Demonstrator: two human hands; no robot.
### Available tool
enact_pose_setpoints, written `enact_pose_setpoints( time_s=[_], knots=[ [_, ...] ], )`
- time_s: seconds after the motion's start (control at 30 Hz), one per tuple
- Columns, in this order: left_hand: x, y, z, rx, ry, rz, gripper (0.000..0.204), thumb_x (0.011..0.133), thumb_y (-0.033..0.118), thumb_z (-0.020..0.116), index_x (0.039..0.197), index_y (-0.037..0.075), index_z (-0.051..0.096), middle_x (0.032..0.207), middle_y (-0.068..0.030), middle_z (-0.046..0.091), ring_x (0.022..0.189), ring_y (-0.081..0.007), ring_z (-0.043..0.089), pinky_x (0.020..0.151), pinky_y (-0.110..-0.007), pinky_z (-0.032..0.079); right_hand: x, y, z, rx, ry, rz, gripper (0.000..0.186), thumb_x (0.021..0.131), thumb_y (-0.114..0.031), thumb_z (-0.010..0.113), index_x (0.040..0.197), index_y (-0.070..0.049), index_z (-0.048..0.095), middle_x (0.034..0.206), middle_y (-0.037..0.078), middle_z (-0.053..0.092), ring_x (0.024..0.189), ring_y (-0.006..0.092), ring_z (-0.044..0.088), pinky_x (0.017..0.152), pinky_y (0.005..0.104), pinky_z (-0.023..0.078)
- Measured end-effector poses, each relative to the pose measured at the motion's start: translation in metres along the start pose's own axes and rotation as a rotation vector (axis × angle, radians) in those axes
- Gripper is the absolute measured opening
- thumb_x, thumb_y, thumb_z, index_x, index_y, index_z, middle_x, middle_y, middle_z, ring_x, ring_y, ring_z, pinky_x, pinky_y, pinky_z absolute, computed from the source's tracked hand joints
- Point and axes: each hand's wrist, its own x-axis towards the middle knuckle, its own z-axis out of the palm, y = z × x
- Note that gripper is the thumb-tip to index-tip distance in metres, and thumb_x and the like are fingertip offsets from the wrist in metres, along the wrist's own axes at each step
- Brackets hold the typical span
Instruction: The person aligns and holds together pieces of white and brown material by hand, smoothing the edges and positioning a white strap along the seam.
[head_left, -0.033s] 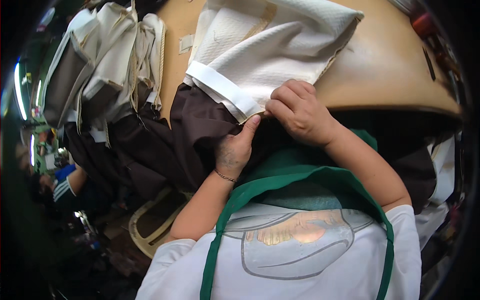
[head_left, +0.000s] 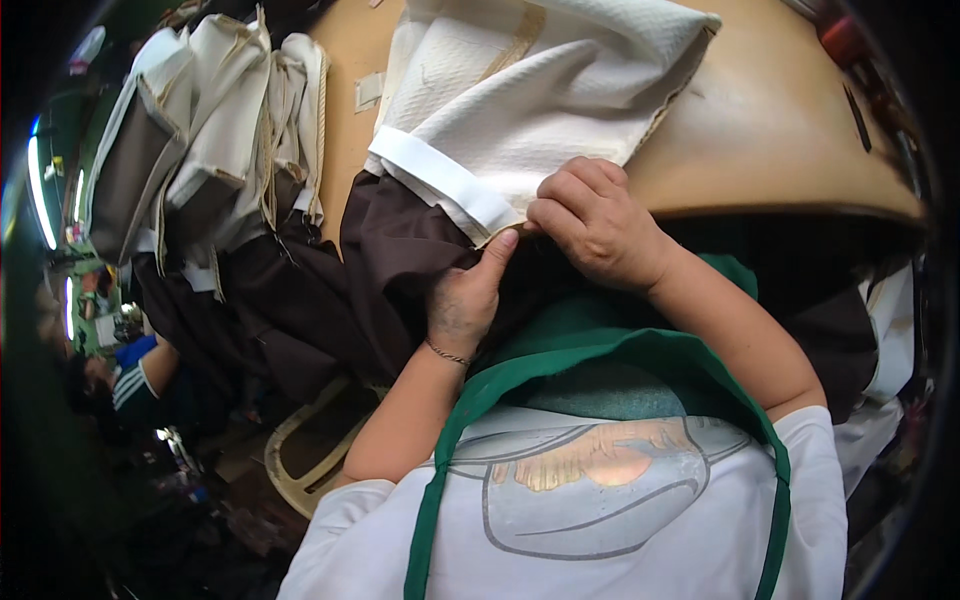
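A sewn fabric piece, with a cream quilted panel (head_left: 560,90) and dark brown cloth (head_left: 400,225), lies partly on the table and hangs over its near edge. A white elastic-like band (head_left: 440,180) runs along where the two cloths meet. My left hand (head_left: 470,290) grips the seam edge near the band's lower end, thumb on top and fingers hidden beneath the cloth. Just right of it, my right hand (head_left: 590,215) has its fingers curled and pinches the same edge. Whether the right fingertips hold anything besides cloth is hidden.
Several similar cream and brown pieces (head_left: 215,110) are heaped at the table's left. The tan tabletop (head_left: 790,130) has a curved near edge. A dark slim tool (head_left: 857,120) lies at far right. A pale plastic chair (head_left: 290,465) stands lower left; another person (head_left: 140,380) is beyond.
Both hands keep their hold on the seam edge, nearly still. The view has shifted very slightly.
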Motion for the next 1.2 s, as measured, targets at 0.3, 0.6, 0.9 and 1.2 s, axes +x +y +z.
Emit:
enact_pose_setpoints(
  time_s=[0.3,0.6,0.9,1.2],
  knots=[
    [0.007,0.026,-0.008,-0.449,-0.289,-0.313,0.035,0.086,0.017,0.059,0.115,-0.001,0.052,0.111,-0.0052,0.055,0.104,-0.0143,0.05,0.093,-0.025,0.036,0.0,-0.004,-0.002,0.075,0.106,0.009,0.018,0.068,-0.015,0.062,0.084,-0.009,0.055,0.083,0.004,0.05,0.081,0.0225,0.051,0.075,0.0336,0.04],
    [0.008,0.012,0.004,-0.48,-0.238,-0.258,0.033,0.084,0.01,0.058,0.115,0.001,0.052,0.112,-0.0063,0.055,0.107,-0.0156,0.05,0.096,-0.028,0.035,0.004,-0.002,-0.001,0.177,0.084,0.082,0.014,0.07,-0.015,0.056,0.082,-0.008,0.052,0.083,0.005,0.048,0.08,0.0224,0.049,0.07,0.0329,0.042],
    [0.008,0.011,0.01,-0.582,-0.145,-0.178,0.028,0.085,0.005,0.056,0.112,0.0,0.054,0.11,-0.0074,0.057,0.104,-0.0159,0.052,0.094,-0.028,0.037,0.008,0.0,-0.008,0.212,0.053,0.093,0.011,0.072,-0.016,0.053,0.078,-0.007,0.05,0.084,0.007,0.047,0.081,0.0231,0.048,0.069,0.0334,0.042],
    [0.014,-0.002,0.007,0.213,-0.059,0.398,0.023,0.087,0.007,0.055,0.107,-0.003,0.057,0.104,-0.009,0.061,0.093,-0.018,0.057,0.083,-0.028,0.043,0.006,-0.001,-0.008,0.178,0.044,0.117,0.009,0.071,-0.013,0.052,0.075,-0.006,0.05,0.082,0.008,0.045,0.08,0.0239,0.047,0.068,0.0332,0.044]
  ],
)
